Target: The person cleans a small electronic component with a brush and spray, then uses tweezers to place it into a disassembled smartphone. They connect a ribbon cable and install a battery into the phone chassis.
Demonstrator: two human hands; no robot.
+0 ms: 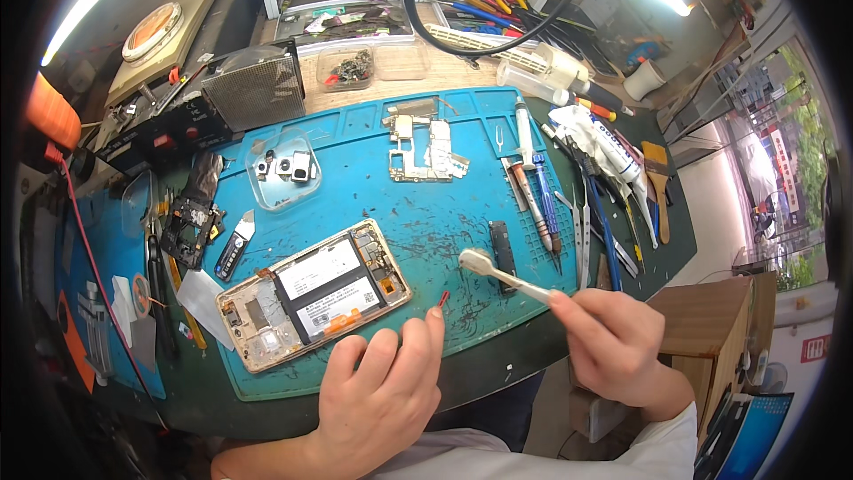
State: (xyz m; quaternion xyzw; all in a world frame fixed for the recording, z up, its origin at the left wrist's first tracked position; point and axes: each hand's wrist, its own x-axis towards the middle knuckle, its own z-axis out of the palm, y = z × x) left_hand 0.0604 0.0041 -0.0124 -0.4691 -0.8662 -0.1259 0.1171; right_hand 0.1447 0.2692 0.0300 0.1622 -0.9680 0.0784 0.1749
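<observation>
My right hand (613, 342) grips the handle of a pale toothbrush (511, 277), its bristled head over the mat beside a narrow black phone part (502, 253). Fingers curled, my left hand (386, 391) is at the mat's near side. A small red piece (443, 299) shows at its index fingertip, and the thumb is hidden underneath. To the left of that hand lies an opened phone (258, 338) with a gold frame, its battery (333, 289) exposed. A bare phone circuit board (435, 153) rests farther back.
The blue work mat (426, 222) covers most of the bench. A clear tray (283, 173) holds small camera modules. Syringes, tweezers (582, 236) and brushes (657, 182) crowd the right side. At left are a dismantled phone part (191, 222) and a black device with knobs (169, 129).
</observation>
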